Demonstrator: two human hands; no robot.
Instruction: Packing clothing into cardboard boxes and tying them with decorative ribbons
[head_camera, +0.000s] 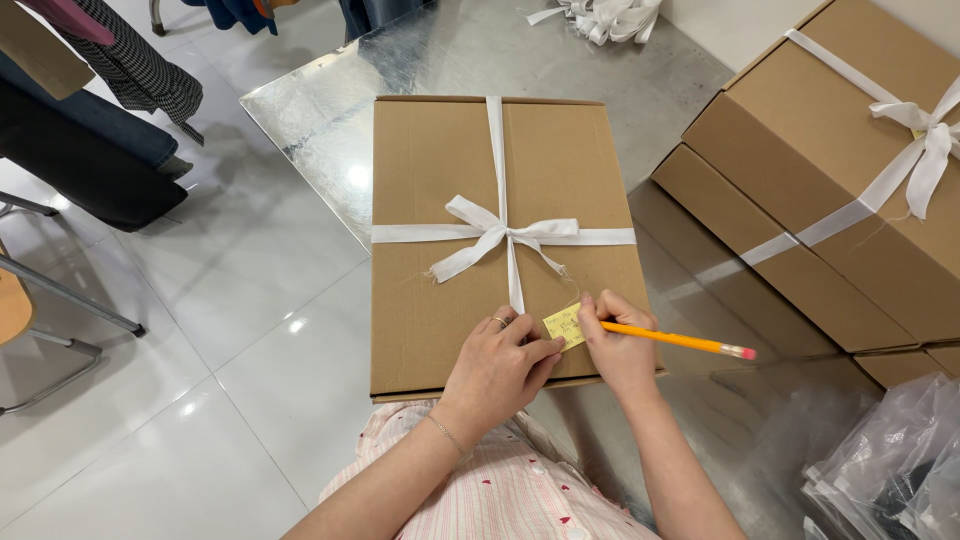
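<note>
So we're looking down at a flat brown cardboard box (440, 180) that's sitting on a shiny metal counter (320, 110), with its near edge hanging right in front of us. A white ribbon (497, 232) is wrapping around it both ways and it's tied in a bow around the middle of the lid.

Our left hand (500, 365) is resting on the near part of the lid, fingers (545, 349) curled and pressing down on a little yellow tag (565, 325), pinning it flat against the cardboard. There's a ring on one finger and a thin bracelet at the wrist. The tag is lying just below the bow, touching the lid, and a thin string seems to be running from it up toward the ribbon.

Our right hand (615, 345) is sitting just to the right of the tag, fingers closed tight around an orange pencil (670, 340). The tip is touching the tag, and the pink eraser end is sticking out to the right, past the box edge.

Off to the right, more brown boxes (830, 150) are stacking up, also tied with white ribbon, the top one with a bow of its own. Near right, some clear plastic bags (890, 460) are piling up. At the far edge of the counter a bunch of loose white ribbon (605, 18) is lying around. On the left, dark clothes (90, 140) are hanging over a glossy white tile floor (250, 330).
</note>
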